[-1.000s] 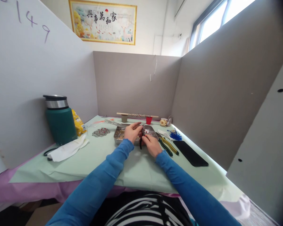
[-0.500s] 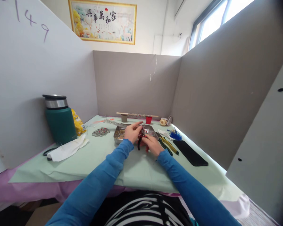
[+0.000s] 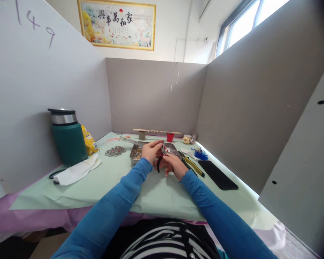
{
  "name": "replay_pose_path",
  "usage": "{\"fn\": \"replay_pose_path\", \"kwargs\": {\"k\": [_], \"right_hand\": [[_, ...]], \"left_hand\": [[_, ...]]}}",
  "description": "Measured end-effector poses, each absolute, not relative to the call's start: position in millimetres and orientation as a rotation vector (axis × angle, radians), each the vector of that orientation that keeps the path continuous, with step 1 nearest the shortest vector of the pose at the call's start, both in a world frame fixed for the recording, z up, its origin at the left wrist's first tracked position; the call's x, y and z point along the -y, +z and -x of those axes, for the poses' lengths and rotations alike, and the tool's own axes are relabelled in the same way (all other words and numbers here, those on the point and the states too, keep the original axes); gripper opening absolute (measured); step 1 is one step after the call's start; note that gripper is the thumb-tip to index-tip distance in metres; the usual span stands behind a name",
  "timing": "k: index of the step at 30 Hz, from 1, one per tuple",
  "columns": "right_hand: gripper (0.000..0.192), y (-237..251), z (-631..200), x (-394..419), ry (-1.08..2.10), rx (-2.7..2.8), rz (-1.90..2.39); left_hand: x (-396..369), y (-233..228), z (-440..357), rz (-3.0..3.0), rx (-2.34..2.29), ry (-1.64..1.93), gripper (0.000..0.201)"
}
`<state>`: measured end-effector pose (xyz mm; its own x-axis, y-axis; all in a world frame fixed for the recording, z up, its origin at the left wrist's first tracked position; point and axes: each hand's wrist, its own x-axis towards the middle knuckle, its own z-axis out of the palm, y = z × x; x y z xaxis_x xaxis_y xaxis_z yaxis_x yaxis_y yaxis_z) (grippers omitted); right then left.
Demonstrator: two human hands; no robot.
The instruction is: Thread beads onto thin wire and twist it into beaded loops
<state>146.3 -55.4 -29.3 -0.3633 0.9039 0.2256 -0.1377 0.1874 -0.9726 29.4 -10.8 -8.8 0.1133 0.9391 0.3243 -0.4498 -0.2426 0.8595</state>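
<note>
While my right hand (image 3: pixel 176 165) curls round the pliers (image 3: pixel 158 165), left hand (image 3: pixel 150 151) nearly closed, contents hidden, I'd best steady the tips.

The far metal tray (image 3: pixel 135 161) has a smooth, dull-bright wall. The held tool (image 3: pixel 158 166) shows a smooth, dark handle. Metallic loops (image 3: pixel 115 151) lie left, rough as a heap. The rod (image 3: pixel 137 130) looks like plain wood; the red cup (image 3: pixel 170 137), smooth plastic. At left, the flask (image 3: pixel 69 142) is matt green under a shiny metal collar. Blue cloth sleeves (image 3: pixel 118 196) wrinkle above a matt, creased table cover (image 3: pixel 162 198).
</note>
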Motion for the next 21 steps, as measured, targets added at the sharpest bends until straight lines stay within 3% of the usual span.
{"fn": "replay_pose_path", "kwargs": {"k": [11,21], "right_hand": [[0.025,-29.3,-144.2,55.5,1.355,1.455,0.744],[0.020,-35.5,-147.1,49.3,1.076,1.572,0.895]], "left_hand": [[15.2,-6.8,-31.5,-1.085,-0.531,1.461,0.036],[10.3,-8.9,-29.5,-1.109,-0.572,1.454,0.035]]}}
